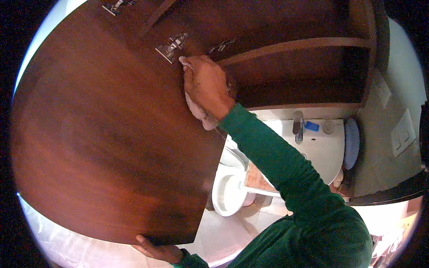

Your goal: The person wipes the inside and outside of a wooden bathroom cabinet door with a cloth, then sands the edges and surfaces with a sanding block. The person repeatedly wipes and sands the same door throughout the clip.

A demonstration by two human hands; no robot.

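Observation:
A dark brown wooden cabinet door (107, 134) swings open across the left and middle of the view, its inner face toward me. My right hand (208, 85) is closed around a white cloth (199, 115) and presses it to the door near a metal hinge (173, 46). Part of the cloth hangs below the fingers. At the door's near edge, my left hand (158, 251) grips the wood, with a digit over the inner face and the rest of the fingers partly hidden behind it.
The open cabinet shelves (299, 44) lie at the upper right. Below stand a white sink (328, 145) with a metal faucet (298, 127), a blue item (312, 126) and a toilet (229, 194). A switch plate (403, 133) is on the right wall. Another hinge (117, 6) sits at the top left.

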